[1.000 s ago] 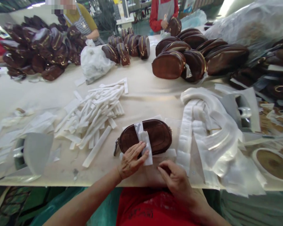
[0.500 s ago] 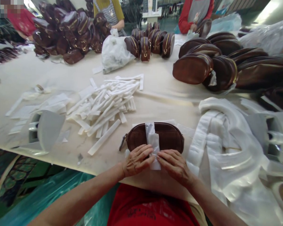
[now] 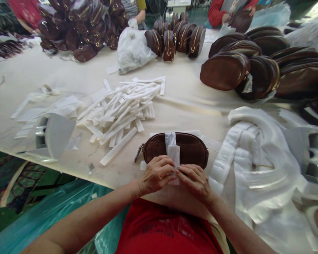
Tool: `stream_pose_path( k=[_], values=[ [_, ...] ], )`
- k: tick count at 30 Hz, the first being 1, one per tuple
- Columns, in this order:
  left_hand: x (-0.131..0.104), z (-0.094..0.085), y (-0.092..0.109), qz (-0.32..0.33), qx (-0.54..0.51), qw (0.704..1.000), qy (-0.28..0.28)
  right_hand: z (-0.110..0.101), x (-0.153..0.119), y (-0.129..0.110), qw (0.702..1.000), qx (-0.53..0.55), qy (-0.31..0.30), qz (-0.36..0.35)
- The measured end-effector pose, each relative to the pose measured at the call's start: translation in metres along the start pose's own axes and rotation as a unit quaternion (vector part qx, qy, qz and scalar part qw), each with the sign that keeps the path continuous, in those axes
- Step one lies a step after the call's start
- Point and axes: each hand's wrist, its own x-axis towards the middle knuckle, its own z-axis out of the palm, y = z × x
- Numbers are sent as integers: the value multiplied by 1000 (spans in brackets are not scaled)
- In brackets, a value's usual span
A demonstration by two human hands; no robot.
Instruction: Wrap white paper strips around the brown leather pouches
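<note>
A small dark brown oval bag (image 3: 192, 150) lies near the table's front edge, its zipper pull at the left end. Across its middle runs a white translucent strip (image 3: 173, 153), whose lower end hangs over the bag's near side. My left hand (image 3: 159, 175) pinches that lower end from the left, fingers bent together. From the right, my right hand (image 3: 194, 180) closes its fingertips on the same strip, almost touching the left ones. Both hands cover part of the bag's near edge.
White strips (image 3: 124, 109) lie heaped behind and left of the bag. Tape dispensers stand left (image 3: 54, 135) and right (image 3: 314, 151). White wrapping (image 3: 254, 158) piles up at right. Brown bags (image 3: 225, 70), a white plastic bag (image 3: 134, 49) and people working are farther back.
The view has shifted slightly. My fingers have drawn in from lying flatter on the strip and now pinch its lower end.
</note>
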Motion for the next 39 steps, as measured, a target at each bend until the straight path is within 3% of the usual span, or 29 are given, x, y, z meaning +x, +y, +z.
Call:
stream_pose_path(
  k=[5,10,13,16,22,24,30,33,39],
  values=[
    [-3,10,-2,37,65,997,27,-1,0,-4,1000,-8,7,10],
    [-7,13,-3,66,99,992,53,-8,-30,-37,996,-8,-10,92],
    [-9,15,-3,81,111,988,63,-9,-46,-61,982,14,-79,173],
    [-9,15,-4,85,116,988,63,-9,-47,-71,963,64,-141,221],
    [-9,14,-4,90,119,986,67,-13,-35,-67,944,113,-233,204],
    [-9,14,-4,92,121,986,67,-12,-38,-66,957,85,-216,171],
    [-10,16,-5,92,125,985,72,-7,-43,-71,993,55,-89,60],
    [-12,18,-6,106,136,982,79,-14,-38,-74,995,65,-55,57],
    [-14,19,-6,128,161,976,71,-40,-25,-77,995,51,-51,62]
  ],
)
